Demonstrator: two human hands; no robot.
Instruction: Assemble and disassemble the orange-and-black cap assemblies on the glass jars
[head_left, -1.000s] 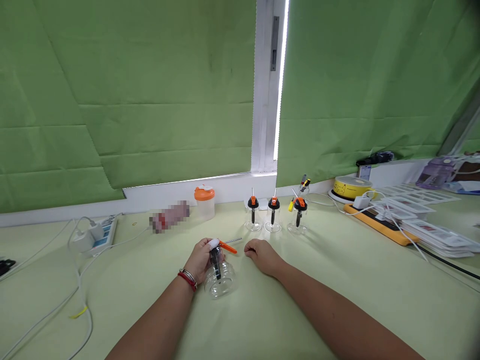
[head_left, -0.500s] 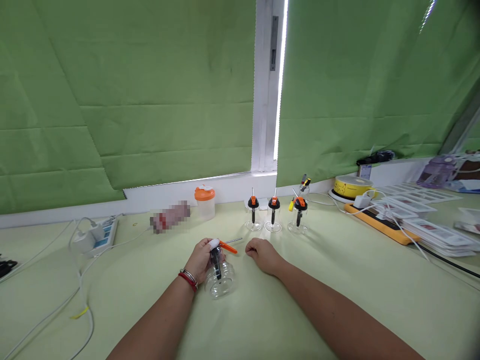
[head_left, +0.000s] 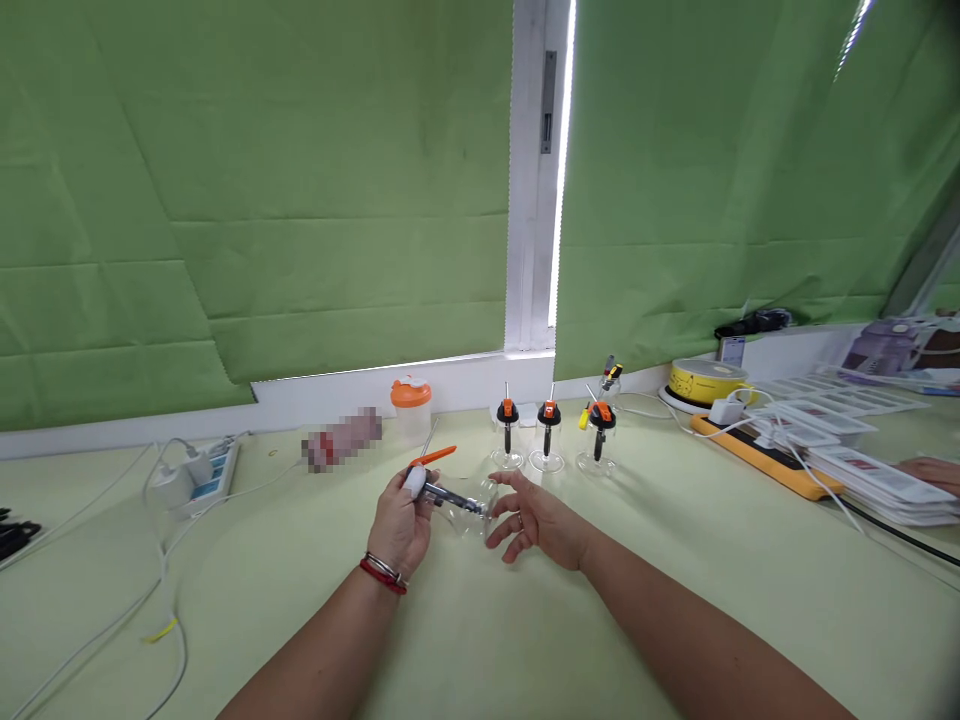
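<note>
My left hand (head_left: 405, 520) grips a clear bottle (head_left: 469, 515) by its white-and-black top. An orange lever (head_left: 435, 456) and a thin metal tube stick out from that end. The bottle lies tilted on its side in the air, its base toward the right, with a dark stem inside. At the base is my right hand (head_left: 536, 520), fingers spread and curved; whether the fingertips touch it I cannot tell. Behind stand three similar clear bottles with black-and-orange tops: one on the left (head_left: 508, 440), one in the middle (head_left: 547, 440), one on the right (head_left: 598, 442).
An orange-lidded cup (head_left: 412, 415) stands near the wall beside a blurred pinkish object (head_left: 343, 440). White power strips and cables lie left. To the right are an orange power strip (head_left: 765, 455), a yellow round tin (head_left: 705, 382), stacked white cards (head_left: 881, 485) and another person's hand (head_left: 934, 473).
The held bottle has tipped from nearly upright to sideways, base swinging right. My right hand has opened from a loose curl and come to the base. Another person's hand has appeared at far right.
</note>
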